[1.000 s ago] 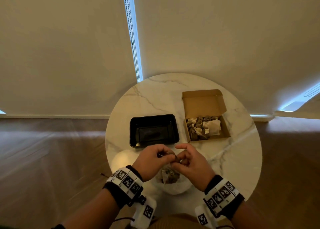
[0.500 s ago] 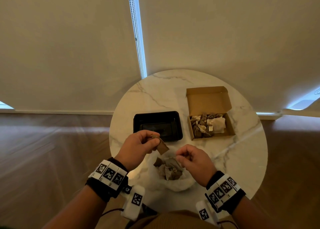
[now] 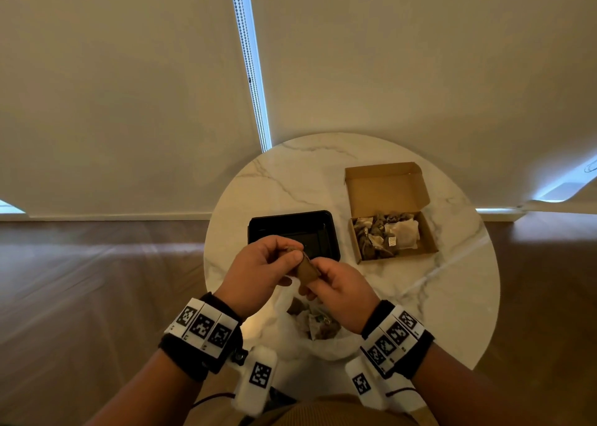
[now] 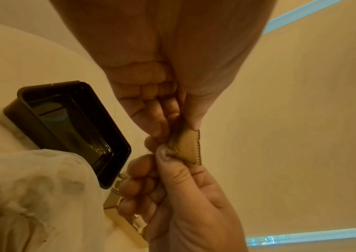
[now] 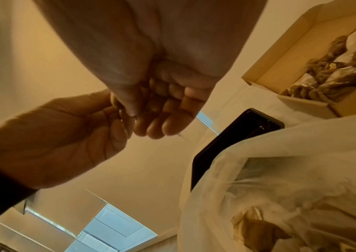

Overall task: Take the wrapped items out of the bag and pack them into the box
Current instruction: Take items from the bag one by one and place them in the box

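A small brown wrapped packet [image 3: 306, 269] with a serrated edge [image 4: 188, 147] is held above the table between both hands. My left hand [image 3: 268, 265] pinches its upper end, and my right hand [image 3: 336, 283] pinches its lower end. Below them lies a white translucent bag [image 3: 302, 341] with several more wrapped items inside [image 5: 265, 233]. An open cardboard box [image 3: 392, 219] at the right holds several wrapped items, brown and white.
A black plastic tray [image 3: 292, 230] sits empty beyond my hands, left of the box. All stand on a round white marble table [image 3: 452, 296] over a wooden floor. A pale blind hangs behind the table.
My left hand lifted a packet out of the bag. My right hand has come up from the bag and now pinches the packet's other end.
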